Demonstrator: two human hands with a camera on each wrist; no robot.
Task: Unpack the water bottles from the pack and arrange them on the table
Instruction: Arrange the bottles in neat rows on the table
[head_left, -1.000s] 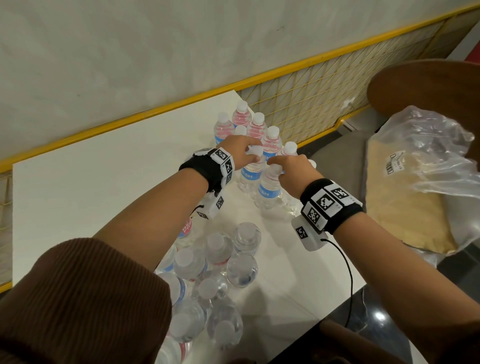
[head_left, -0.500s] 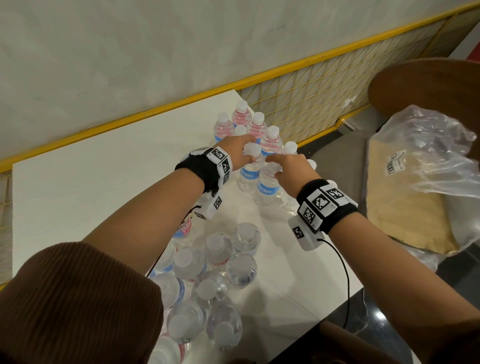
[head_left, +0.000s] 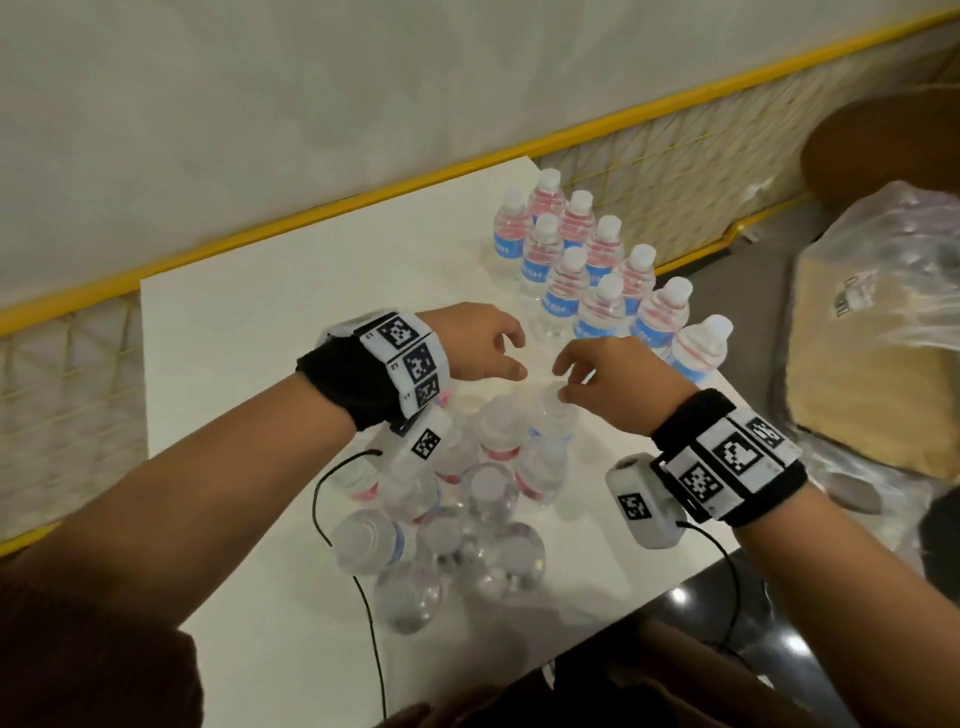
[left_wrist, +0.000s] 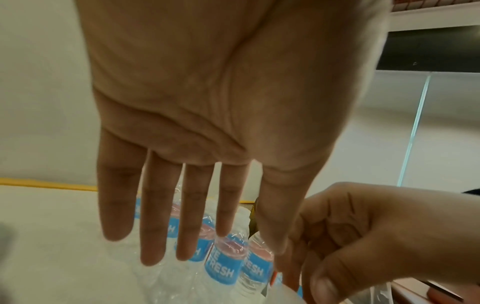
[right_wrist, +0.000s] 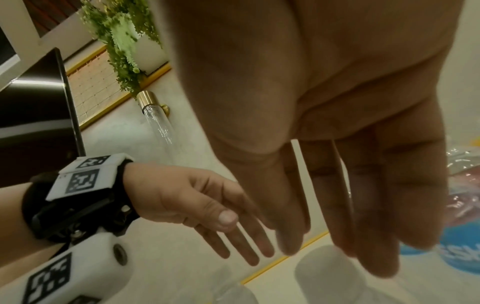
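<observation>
Several small water bottles (head_left: 604, 251) with white caps and blue labels stand in two rows at the table's far right corner; the left wrist view shows their labels (left_wrist: 225, 267). A tight cluster of pack bottles (head_left: 488, 486) stands at the table's middle. My left hand (head_left: 501, 353) hovers over the cluster's far side, fingers straight (left_wrist: 153, 226), holding nothing. My right hand (head_left: 582, 371) hovers beside it, empty. Its fingertips (right_wrist: 369, 242) hang just above a white cap (right_wrist: 330, 273) of the cluster's far-right bottle (head_left: 551, 418).
The white table (head_left: 260, 322) ends close on the right and near sides. A clear plastic bag (head_left: 883, 291) over a tan pad lies on a seat to the right. A yellow mesh rail (head_left: 675, 166) runs behind. Wrist-camera cables (head_left: 363, 597) trail over the table.
Both hands let go of the bottles set at the near end of the rows. They drew back toward me and now hover over the pack cluster.
</observation>
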